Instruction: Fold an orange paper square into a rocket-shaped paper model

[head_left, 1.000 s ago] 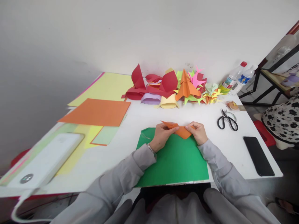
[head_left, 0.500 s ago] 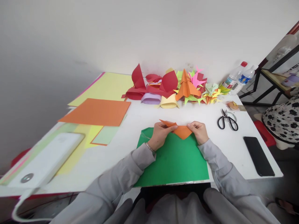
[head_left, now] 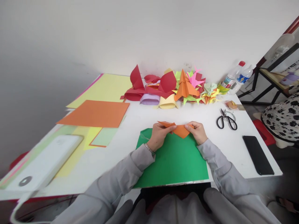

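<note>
A small folded piece of orange paper [head_left: 181, 131] is held between my two hands. My left hand [head_left: 158, 134] pinches its left part, where layers stick out above the fingers. With thumb and fingertips, my right hand [head_left: 196, 131] grips the paper's right edge. The lower part of the paper comes down to a blunt point between the hands. Both hands are over the far edge of a green sheet [head_left: 173, 161] at the front of the white table [head_left: 121, 158]. The fingers hide some of the folds.
Folded red, purple and yellow paper shapes [head_left: 165, 84] and an orange paper plane [head_left: 185, 87] stand against the wall. Scissors [head_left: 225, 119], a black phone [head_left: 258, 155] and bottles [head_left: 233, 76] are to the right. Leftward lie an orange sheet [head_left: 95, 113] and a white device [head_left: 46, 161] with a cable.
My right hand has moved slightly left along the orange paper, and its fingers now cover more of the right corner. My left hand keeps its hold. The view has shifted a little.
</note>
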Available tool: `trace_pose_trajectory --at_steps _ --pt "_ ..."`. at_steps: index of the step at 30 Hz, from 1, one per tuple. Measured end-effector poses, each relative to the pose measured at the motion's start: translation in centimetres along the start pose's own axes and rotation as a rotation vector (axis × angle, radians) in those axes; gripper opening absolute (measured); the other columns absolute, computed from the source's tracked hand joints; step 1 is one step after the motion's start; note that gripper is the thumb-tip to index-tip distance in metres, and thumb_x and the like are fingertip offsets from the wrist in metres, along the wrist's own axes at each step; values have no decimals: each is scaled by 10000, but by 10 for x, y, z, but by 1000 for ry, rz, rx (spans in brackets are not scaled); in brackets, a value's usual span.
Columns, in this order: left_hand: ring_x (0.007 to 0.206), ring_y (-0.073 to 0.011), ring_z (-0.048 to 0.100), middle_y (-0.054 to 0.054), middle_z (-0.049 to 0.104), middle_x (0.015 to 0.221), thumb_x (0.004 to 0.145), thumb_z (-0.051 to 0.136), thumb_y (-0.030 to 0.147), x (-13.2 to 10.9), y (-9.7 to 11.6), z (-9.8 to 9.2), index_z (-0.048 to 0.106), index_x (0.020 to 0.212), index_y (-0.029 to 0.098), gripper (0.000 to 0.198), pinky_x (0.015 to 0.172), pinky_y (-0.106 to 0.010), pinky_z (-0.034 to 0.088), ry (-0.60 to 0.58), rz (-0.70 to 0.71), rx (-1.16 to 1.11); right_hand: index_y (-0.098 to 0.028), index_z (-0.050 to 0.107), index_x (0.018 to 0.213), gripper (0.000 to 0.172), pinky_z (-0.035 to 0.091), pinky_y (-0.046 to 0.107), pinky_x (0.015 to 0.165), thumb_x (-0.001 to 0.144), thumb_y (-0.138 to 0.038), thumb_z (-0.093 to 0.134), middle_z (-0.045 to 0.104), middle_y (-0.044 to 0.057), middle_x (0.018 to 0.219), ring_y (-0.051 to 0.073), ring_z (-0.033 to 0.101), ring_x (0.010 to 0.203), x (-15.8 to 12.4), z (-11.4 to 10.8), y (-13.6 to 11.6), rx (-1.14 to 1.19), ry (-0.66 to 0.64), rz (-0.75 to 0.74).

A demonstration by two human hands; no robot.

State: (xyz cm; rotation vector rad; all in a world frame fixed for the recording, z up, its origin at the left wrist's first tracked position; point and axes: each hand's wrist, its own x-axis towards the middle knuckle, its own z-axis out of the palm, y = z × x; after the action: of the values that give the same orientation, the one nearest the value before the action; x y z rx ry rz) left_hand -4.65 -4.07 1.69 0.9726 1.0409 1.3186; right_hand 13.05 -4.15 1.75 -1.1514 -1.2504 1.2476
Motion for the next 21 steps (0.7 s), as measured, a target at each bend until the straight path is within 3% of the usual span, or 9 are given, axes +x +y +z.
trace_pose_trajectory --at_steps 8,15,21 --pt "454 -92 516 -6 635 548 526 818 309 -1 4 2 688 624 129 242 454 -226 419 40 -32 -10 -168 662 630 272 407 252 547 630 -425 751 597 -24 560 111 501 526 1 0 3 20 78 -14" --pt "435 -86 505 3 610 501 542 810 291 1 2 -1 667 557 134 213 454 -227 400 1 -46 -30 -173 668 624 288 411 262 579 651 -455 722 600 -20 573 120 499 549 2 -1 2 71 71 10" --pt "519 -113 546 -29 652 619 581 789 345 1 0 0 698 649 126 247 461 -237 432 -3 -110 -118 -169 669 611 287 374 254 550 645 -448 726 578 -21 565 113 465 541 3 1 4 125 135 23"
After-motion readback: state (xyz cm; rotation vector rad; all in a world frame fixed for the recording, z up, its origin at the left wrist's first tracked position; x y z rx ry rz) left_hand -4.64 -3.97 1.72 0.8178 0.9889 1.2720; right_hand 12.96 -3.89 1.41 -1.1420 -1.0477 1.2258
